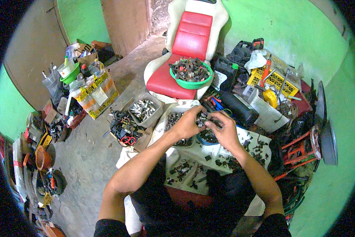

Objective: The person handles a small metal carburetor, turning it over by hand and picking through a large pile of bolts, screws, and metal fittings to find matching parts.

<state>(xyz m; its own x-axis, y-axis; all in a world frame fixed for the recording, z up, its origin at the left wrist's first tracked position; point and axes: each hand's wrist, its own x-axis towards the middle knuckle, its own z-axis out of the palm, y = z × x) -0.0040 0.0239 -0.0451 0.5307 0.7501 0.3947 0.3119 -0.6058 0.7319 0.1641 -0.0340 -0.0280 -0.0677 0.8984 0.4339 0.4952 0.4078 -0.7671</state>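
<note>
Green walls (260, 19) around a grey floor (82, 166)

Bright paint covers the wall on the right, where light lies in pale patches. More green shows on the left, broken by two flat, door-like brown panels (124, 29). Beside the farther one is a strip of rough, stained surface (159, 17). The floor looks like concrete, scuffed and mottled. A high-backed seat (191, 37) in red and off-white faces the camera.

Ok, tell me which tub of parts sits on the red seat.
The round green tub, heaped with dark parts; the other tubs stand in front of the chair.
</note>
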